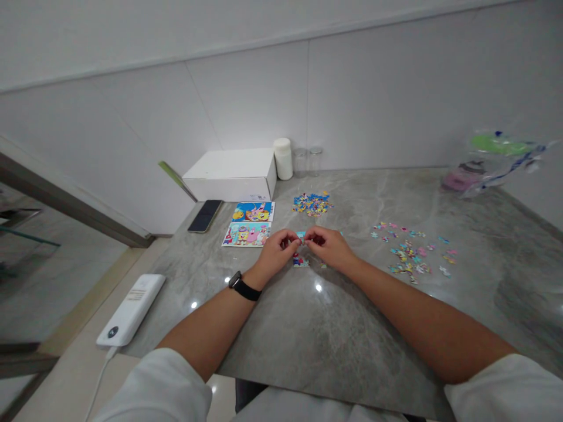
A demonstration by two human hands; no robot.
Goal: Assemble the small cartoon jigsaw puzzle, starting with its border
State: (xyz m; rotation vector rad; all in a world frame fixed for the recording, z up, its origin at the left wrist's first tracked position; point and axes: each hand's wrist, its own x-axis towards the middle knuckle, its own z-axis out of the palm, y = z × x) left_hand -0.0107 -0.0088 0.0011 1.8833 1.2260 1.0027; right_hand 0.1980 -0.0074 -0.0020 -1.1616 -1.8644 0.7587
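My left hand [280,249] and my right hand [328,246] meet near the middle of the grey table, both with fingers pinched. Between the fingertips is something small, mostly hidden, that looks like puzzle pieces. Just below the fingers lies a small joined puzzle section [301,261], partly covered by my left hand. Two cartoon picture cards [254,211] [247,234] lie left of my hands. Behind my hands is a pile of blue and yellow puzzle pieces [312,203]. More loose pastel pieces [409,255] are scattered to the right.
On the grey table [325,346] are a black phone [204,215], a white box [233,170], a white bottle [283,159] and two clear glasses [315,161]. A plastic bag [488,164] stands at the back right. A white power bank [132,310] with a cable is at the left edge.
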